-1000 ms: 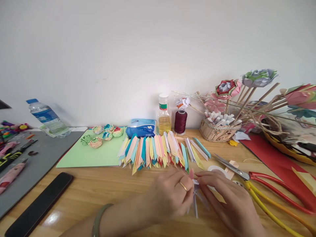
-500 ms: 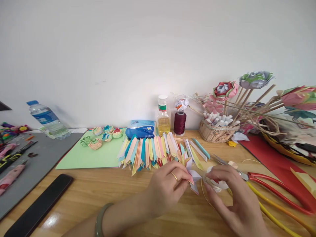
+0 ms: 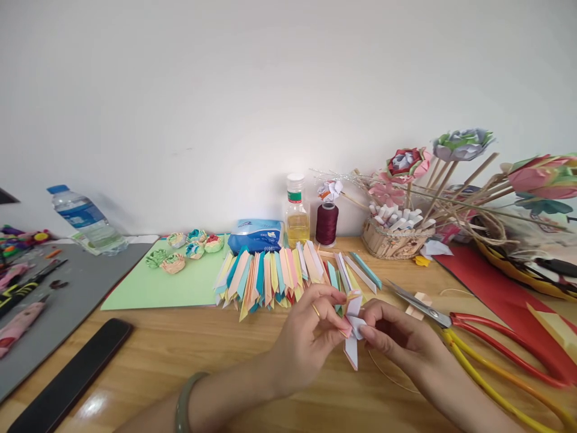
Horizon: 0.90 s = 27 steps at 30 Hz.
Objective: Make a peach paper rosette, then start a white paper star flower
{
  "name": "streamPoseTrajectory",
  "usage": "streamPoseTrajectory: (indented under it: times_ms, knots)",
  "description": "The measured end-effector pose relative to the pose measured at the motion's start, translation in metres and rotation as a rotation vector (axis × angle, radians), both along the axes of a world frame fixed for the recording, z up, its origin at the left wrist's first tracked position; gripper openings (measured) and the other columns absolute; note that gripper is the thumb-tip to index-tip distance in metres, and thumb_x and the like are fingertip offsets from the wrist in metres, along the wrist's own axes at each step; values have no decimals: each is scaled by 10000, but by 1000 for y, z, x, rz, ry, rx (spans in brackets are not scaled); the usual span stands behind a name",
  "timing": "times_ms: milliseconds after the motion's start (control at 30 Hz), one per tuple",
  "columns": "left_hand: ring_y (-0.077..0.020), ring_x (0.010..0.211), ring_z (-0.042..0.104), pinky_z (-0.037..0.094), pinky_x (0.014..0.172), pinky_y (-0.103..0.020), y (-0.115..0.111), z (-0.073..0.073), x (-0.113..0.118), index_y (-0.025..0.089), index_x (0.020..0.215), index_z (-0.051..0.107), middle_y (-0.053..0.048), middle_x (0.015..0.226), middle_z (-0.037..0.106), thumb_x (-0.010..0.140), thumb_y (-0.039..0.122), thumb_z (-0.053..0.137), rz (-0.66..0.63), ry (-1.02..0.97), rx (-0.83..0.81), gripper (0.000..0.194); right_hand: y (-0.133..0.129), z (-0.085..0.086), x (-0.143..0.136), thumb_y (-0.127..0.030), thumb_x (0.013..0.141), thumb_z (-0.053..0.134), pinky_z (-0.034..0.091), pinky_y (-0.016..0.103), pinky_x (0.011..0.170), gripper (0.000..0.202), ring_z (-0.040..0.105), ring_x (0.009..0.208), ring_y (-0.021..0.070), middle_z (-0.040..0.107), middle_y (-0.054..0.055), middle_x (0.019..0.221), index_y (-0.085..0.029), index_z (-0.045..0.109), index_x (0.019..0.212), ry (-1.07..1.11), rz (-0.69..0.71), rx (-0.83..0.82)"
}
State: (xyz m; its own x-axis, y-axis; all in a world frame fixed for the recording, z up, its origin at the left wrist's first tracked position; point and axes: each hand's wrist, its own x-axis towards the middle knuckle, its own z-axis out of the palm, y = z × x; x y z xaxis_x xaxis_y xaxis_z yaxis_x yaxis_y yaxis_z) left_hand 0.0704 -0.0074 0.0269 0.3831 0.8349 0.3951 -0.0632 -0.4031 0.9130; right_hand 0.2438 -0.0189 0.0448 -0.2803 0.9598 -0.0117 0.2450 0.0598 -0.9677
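My left hand (image 3: 306,337), with a ring on one finger, pinches a small piece of folded paper (image 3: 353,355), white and pink with several pointed arms spreading out. From the other side my right hand (image 3: 401,343) grips a white arm of the same piece between thumb and fingers. Just beyond my hands lies a row of folded paper strips (image 3: 265,276) in many colours. A thin cord (image 3: 391,380) loops on the table below my right hand. Scissors (image 3: 451,322) with red and yellow handles lie open at the right.
Behind the strips stand a blue tissue pack (image 3: 256,236), an oil bottle (image 3: 296,213) and a maroon thread spool (image 3: 327,224). A basket (image 3: 396,240) of white paper rolls is at right. A black phone-like slab (image 3: 72,379) lies left, near a water bottle (image 3: 85,216).
My right hand has moved left from around a white roll onto the folded paper and now pinches it. The white roll no longer shows. My left hand has kept its hold.
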Motion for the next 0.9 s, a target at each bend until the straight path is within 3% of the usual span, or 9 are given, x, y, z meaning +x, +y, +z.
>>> streamPoseTrajectory:
  times_ms: [133, 367, 567, 700, 800, 900]
  knots:
    - [-197, 1067, 525, 447, 876, -371, 0, 0, 0, 166, 782, 519, -80, 1170, 444, 809, 195, 521, -104, -101, -167, 39, 2, 3, 1, -494, 734, 563, 396, 248, 565, 324, 473, 606, 136, 493, -22, 617, -204, 492, 610, 47, 2, -49]
    - [-208, 1131, 494, 411, 916, -403, 0, 5, 0, 165, 797, 465, -117, 1283, 453, 824, 218, 505, -177, -165, -326, 72, 2, 3, 3, -434, 739, 588, 428, 250, 627, 275, 528, 665, 140, 555, -17, 655, -200, 516, 614, 100, -5, -75]
    - [-213, 1112, 514, 426, 865, -392, 1, 8, 0, 178, 788, 400, -135, 1259, 494, 840, 253, 486, -227, -175, -364, 124, 1, 5, 3, -460, 744, 572, 464, 281, 656, 276, 578, 680, 162, 606, 6, 669, -203, 525, 654, 102, 7, -117]
    - [-219, 1130, 501, 390, 923, -422, 0, 7, -1, 177, 793, 409, -142, 1315, 430, 832, 248, 500, -229, -177, -361, 122, 1, 5, 3, -491, 732, 570, 474, 297, 649, 301, 587, 661, 167, 614, 12, 648, -203, 532, 654, 113, -5, -135]
    - [-214, 1118, 507, 382, 946, -427, -1, 7, -1, 167, 801, 443, -131, 1361, 341, 830, 230, 500, -196, -156, -332, 90, 1, 4, 4, -493, 723, 583, 475, 295, 639, 308, 587, 653, 163, 608, 8, 643, -199, 537, 642, 140, -18, -149]
    - [-195, 1062, 538, 400, 938, -414, -1, 7, -1, 157, 777, 460, -112, 1297, 359, 825, 223, 503, -141, -138, -291, 92, 1, 2, 4, -468, 729, 593, 471, 284, 636, 296, 585, 657, 153, 601, -2, 652, -195, 537, 630, 190, -22, -145]
